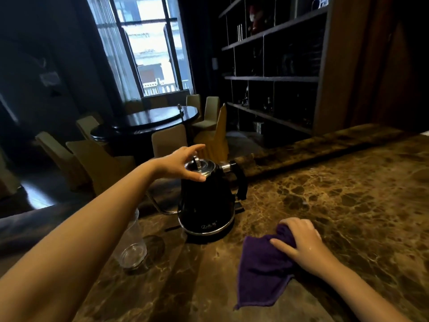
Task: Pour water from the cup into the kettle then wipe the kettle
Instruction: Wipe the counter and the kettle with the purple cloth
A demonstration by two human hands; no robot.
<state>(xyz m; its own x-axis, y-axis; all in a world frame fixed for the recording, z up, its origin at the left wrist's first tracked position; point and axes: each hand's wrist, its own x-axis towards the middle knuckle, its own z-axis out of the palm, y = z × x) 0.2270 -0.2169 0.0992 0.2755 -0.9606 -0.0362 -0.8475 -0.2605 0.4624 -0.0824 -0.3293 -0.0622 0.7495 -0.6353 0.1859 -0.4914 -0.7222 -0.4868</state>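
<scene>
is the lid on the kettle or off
On. The silver lid sits flat on the kettle top, with the left hand over its knob.

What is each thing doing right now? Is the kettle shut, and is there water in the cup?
Kettle: upright on its base, lid on.
Cup: upright on the counter, looks empty.
Cloth: crumpled on the counter, gripped.
Left hand: open, fingers on the kettle lid.
Right hand: closed on the cloth.
</scene>
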